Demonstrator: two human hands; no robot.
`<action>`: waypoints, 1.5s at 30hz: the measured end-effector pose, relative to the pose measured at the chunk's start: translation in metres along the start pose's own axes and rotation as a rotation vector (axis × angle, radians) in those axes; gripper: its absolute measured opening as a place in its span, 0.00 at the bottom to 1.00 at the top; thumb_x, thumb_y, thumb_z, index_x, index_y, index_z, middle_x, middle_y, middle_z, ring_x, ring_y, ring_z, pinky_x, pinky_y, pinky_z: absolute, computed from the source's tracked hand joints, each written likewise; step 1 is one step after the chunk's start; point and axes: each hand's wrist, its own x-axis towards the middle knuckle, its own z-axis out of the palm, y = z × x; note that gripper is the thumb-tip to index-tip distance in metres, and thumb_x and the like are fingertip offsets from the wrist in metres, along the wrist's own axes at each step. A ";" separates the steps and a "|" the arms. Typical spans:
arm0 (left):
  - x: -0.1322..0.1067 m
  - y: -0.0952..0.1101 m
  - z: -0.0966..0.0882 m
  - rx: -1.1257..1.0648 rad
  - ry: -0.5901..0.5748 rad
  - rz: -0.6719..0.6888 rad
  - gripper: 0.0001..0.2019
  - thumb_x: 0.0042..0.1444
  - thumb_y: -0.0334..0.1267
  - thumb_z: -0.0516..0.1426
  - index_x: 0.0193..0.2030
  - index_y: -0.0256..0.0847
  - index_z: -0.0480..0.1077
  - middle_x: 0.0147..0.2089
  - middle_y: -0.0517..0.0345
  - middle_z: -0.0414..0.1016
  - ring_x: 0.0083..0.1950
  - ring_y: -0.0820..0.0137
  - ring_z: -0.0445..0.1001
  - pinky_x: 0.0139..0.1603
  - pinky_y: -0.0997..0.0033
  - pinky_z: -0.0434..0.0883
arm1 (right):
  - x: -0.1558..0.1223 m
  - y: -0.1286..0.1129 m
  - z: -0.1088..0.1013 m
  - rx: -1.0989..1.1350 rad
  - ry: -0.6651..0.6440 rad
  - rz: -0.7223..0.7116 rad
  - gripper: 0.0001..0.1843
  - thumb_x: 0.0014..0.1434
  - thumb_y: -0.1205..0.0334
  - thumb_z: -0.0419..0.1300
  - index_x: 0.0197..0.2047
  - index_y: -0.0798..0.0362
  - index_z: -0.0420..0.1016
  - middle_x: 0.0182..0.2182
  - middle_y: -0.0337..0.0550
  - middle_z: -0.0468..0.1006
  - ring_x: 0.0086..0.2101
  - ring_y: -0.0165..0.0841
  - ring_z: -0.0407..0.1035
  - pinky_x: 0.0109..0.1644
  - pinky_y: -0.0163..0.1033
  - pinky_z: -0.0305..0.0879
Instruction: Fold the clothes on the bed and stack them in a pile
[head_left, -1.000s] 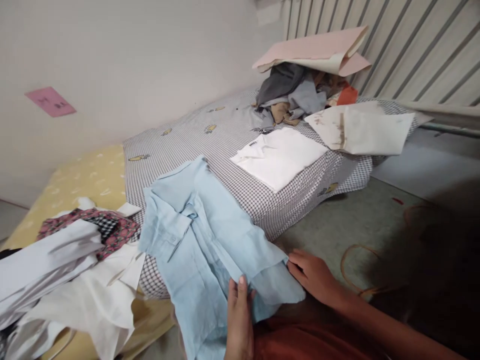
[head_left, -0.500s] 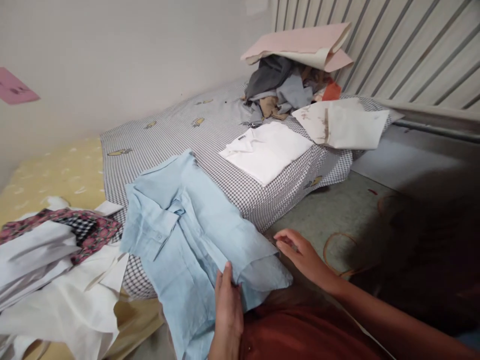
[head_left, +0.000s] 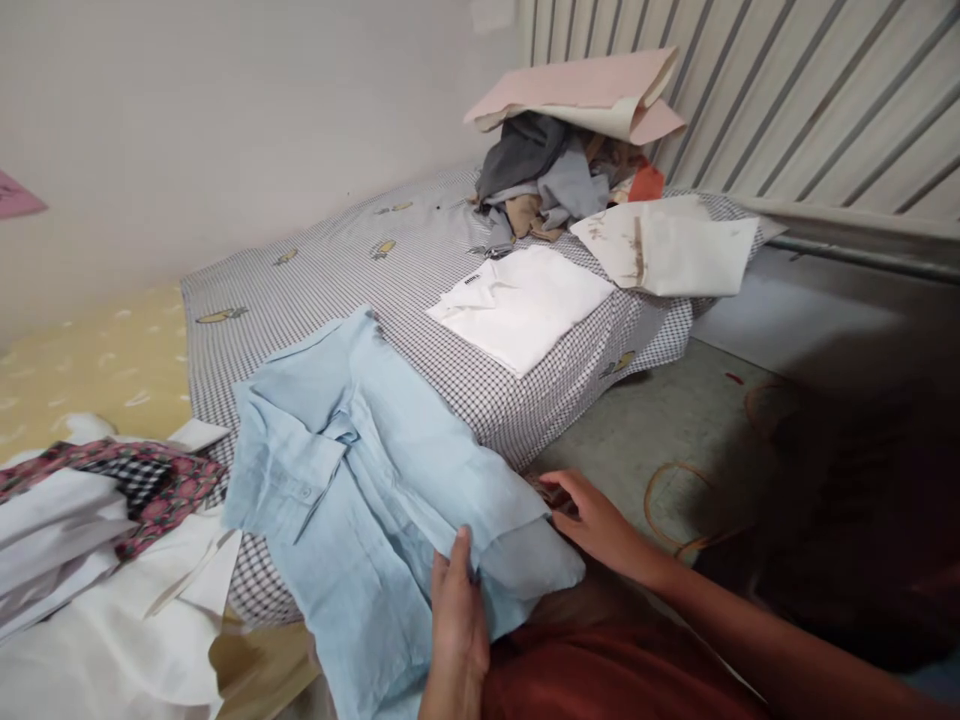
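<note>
A light blue collared shirt lies spread over the bed's near edge, its lower part hanging towards me. My left hand is closed on the shirt's front opening edge, thumb on top and the other fingers hidden under the cloth. At the shirt's right edge is my right hand, its thumb and forefinger apart beside the hem. Whether its fingertips touch the fabric is hard to see. Beyond the blue shirt, a folded white shirt rests flat on the checked bedsheet.
White and patterned clothes are heaped at left, by a yellow sheet. At the back, a pink sheet tops a clothes pile, near a stained white piece. A cord loop lies on the floor.
My right hand has moved slightly left and down to the shirt's right edge, its fingers spreading a little. My left hand keeps its hold. The view has shifted slightly right.
</note>
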 end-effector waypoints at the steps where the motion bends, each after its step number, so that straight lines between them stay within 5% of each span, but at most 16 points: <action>1: 0.000 0.001 0.000 -0.019 -0.009 -0.009 0.19 0.57 0.43 0.62 0.56 0.47 0.71 0.56 0.51 0.80 0.62 0.61 0.75 0.62 0.61 0.73 | 0.002 -0.004 0.000 -0.058 0.009 -0.027 0.10 0.59 0.62 0.57 0.44 0.49 0.74 0.42 0.44 0.75 0.41 0.37 0.71 0.47 0.44 0.67; 2: 0.000 0.001 0.001 -0.036 -0.024 -0.023 0.19 0.56 0.43 0.63 0.55 0.46 0.72 0.56 0.50 0.80 0.62 0.60 0.75 0.62 0.61 0.73 | 0.002 -0.009 0.000 -0.118 0.011 -0.055 0.07 0.61 0.60 0.55 0.37 0.49 0.73 0.37 0.43 0.74 0.37 0.36 0.70 0.44 0.43 0.66; 4: 0.000 0.003 0.003 -0.038 -0.040 -0.050 0.17 0.55 0.44 0.64 0.51 0.43 0.73 0.56 0.48 0.80 0.61 0.59 0.76 0.62 0.60 0.72 | 0.001 -0.017 -0.001 -0.216 -0.001 -0.104 0.15 0.66 0.56 0.50 0.28 0.49 0.68 0.30 0.41 0.71 0.32 0.34 0.68 0.40 0.41 0.62; 11: 0.006 -0.002 0.004 -0.001 0.019 -0.080 0.15 0.55 0.43 0.64 0.48 0.42 0.73 0.56 0.49 0.79 0.51 0.62 0.79 0.54 0.62 0.74 | -0.021 -0.002 -0.017 -0.206 0.042 -0.031 0.21 0.64 0.49 0.51 0.22 0.48 0.61 0.24 0.39 0.67 0.28 0.34 0.65 0.35 0.40 0.58; 18: 0.009 -0.005 -0.005 -0.027 -0.018 -0.062 0.14 0.57 0.44 0.62 0.48 0.42 0.72 0.57 0.50 0.76 0.56 0.66 0.75 0.41 0.75 0.71 | 0.020 -0.002 -0.012 0.394 -0.040 0.403 0.25 0.61 0.38 0.49 0.45 0.48 0.73 0.39 0.43 0.77 0.37 0.38 0.72 0.39 0.41 0.67; 20: 0.006 -0.004 -0.005 -0.023 -0.029 -0.054 0.15 0.56 0.45 0.63 0.47 0.43 0.72 0.57 0.50 0.76 0.57 0.66 0.75 0.40 0.76 0.70 | 0.036 -0.011 -0.001 0.388 -0.083 0.384 0.25 0.59 0.38 0.54 0.46 0.49 0.74 0.41 0.42 0.78 0.40 0.38 0.71 0.40 0.40 0.66; 24: 0.001 -0.005 -0.005 0.002 -0.031 -0.042 0.20 0.53 0.47 0.65 0.51 0.45 0.71 0.60 0.53 0.75 0.56 0.66 0.75 0.42 0.73 0.69 | 0.052 -0.023 0.017 0.248 -0.195 0.312 0.19 0.51 0.44 0.63 0.33 0.53 0.74 0.29 0.38 0.75 0.33 0.35 0.67 0.34 0.37 0.59; 30: 0.002 -0.013 -0.007 0.024 -0.047 -0.095 0.23 0.55 0.48 0.63 0.56 0.46 0.67 0.61 0.53 0.76 0.59 0.63 0.75 0.52 0.66 0.68 | 0.034 -0.012 0.017 0.135 -0.106 0.221 0.22 0.52 0.41 0.55 0.23 0.52 0.69 0.21 0.37 0.67 0.28 0.33 0.62 0.30 0.37 0.53; 38: 0.023 -0.032 -0.018 0.002 -0.029 -0.093 0.30 0.47 0.51 0.66 0.56 0.46 0.66 0.58 0.49 0.77 0.58 0.57 0.77 0.56 0.56 0.70 | 0.009 0.010 0.023 0.074 -0.080 0.256 0.30 0.53 0.32 0.50 0.22 0.52 0.69 0.21 0.41 0.71 0.28 0.37 0.65 0.31 0.39 0.59; 42: 0.043 -0.049 -0.029 -0.013 -0.042 -0.025 0.34 0.39 0.54 0.69 0.53 0.43 0.70 0.55 0.45 0.79 0.59 0.53 0.76 0.59 0.55 0.71 | 0.009 0.027 0.013 -0.025 -0.136 0.209 0.29 0.52 0.32 0.51 0.24 0.51 0.73 0.24 0.44 0.78 0.32 0.42 0.72 0.36 0.41 0.66; 45: 0.055 -0.055 -0.036 0.038 -0.055 0.067 0.33 0.40 0.56 0.69 0.51 0.40 0.72 0.51 0.45 0.81 0.62 0.52 0.74 0.63 0.59 0.69 | 0.025 0.033 -0.004 -0.120 -0.048 0.132 0.26 0.53 0.35 0.51 0.23 0.48 0.71 0.23 0.43 0.77 0.29 0.42 0.72 0.35 0.41 0.67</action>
